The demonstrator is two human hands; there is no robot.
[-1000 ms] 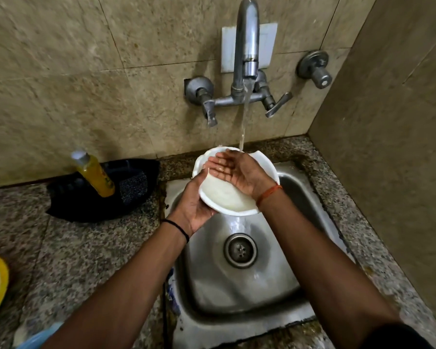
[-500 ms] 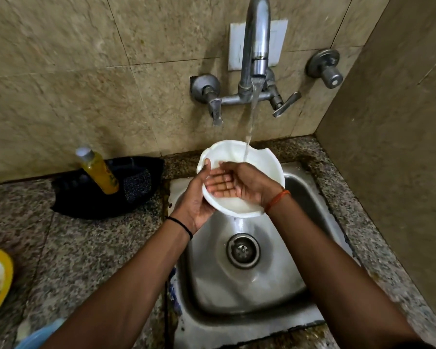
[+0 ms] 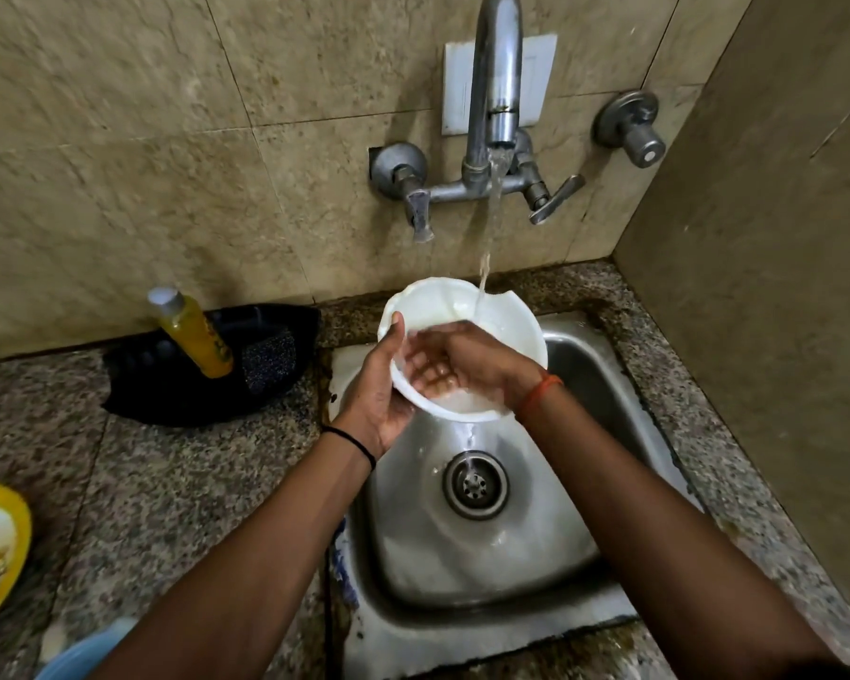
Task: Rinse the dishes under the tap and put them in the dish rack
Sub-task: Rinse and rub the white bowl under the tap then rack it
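A white bowl is held tilted over the steel sink, under the running tap. My left hand grips the bowl's left rim, thumb on the inside edge. My right hand lies inside the bowl, palm up, fingers spread against its wet inner wall. The stream of water lands in the bowl's far part and spills over the near rim down to the drain. No dish rack is in view.
A black tray on the granite counter holds a yellow soap bottle and a dark scrubber. A yellow plate with food scraps sits at the left edge, a blue container near the bottom. Tiled walls close the back and right.
My right hand has slid lower inside the bowl, and the bowl's far part is now uncovered under the stream. Water now spills from the bowl to the drain.
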